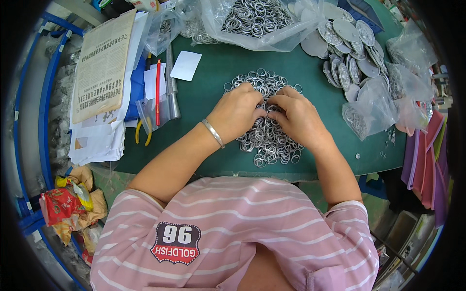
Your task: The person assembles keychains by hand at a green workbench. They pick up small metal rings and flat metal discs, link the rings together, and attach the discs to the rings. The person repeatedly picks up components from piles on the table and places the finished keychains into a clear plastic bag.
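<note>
A heap of small silvery metal rings lies on the green tabletop in front of me, close to its near edge. My left hand reaches into the heap from the left, its fingers curled and thumb and fingertips closed on rings. Opposite it, my right hand is bent the same way, fingertips closed on rings near the left hand's thumb. The thumbs almost meet over the middle of the heap. How many rings each hand grips is hidden by the fingers. A metal bangle circles my left wrist.
An opened plastic bag of rings stands beyond the heap. Round embossed metal discs are piled at the far right, beside clear bags. Papers, a red pencil, a tapered metal rod and yellow-handled pliers lie left.
</note>
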Motion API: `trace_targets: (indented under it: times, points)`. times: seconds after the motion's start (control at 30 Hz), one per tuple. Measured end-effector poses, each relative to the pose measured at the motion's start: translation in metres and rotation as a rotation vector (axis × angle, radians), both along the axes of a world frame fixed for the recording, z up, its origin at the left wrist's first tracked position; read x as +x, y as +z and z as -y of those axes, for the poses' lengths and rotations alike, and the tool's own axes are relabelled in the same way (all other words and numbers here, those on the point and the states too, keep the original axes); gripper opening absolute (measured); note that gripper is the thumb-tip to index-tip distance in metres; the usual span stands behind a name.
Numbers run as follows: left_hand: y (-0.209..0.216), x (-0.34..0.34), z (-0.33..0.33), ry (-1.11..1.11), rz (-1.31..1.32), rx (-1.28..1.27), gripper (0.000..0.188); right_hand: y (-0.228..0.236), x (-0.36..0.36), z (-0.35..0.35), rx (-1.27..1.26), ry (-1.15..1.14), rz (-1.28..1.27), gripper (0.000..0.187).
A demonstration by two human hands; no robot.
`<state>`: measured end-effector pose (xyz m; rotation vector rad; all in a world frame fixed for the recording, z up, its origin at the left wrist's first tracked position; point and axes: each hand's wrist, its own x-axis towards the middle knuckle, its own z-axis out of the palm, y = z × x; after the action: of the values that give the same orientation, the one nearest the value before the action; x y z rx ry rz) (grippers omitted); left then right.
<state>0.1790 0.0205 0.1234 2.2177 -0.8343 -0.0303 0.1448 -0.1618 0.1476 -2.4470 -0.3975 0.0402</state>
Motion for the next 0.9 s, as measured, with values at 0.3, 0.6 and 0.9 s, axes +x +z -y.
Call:
trace_targets:
  times: [0.3, 0.6, 0.9]
  points:
    - [0.010, -0.001, -0.006, -0.049, -0.090, -0.099, 0.020, -0.003, -0.001, 0.005, 0.939, -0.316, -0.583, 0.016]
    - [0.019, -0.006, -0.013, 0.133, -0.554, -0.440, 0.017, -0.005, -0.002, 0.015, 1.294, -0.210, -0.880, 0.015]
    - [0.020, -0.009, -0.019, 0.173, -0.866, -0.939, 0.023, 0.011, -0.014, -0.012, 1.086, -0.253, -0.539, 0.017]
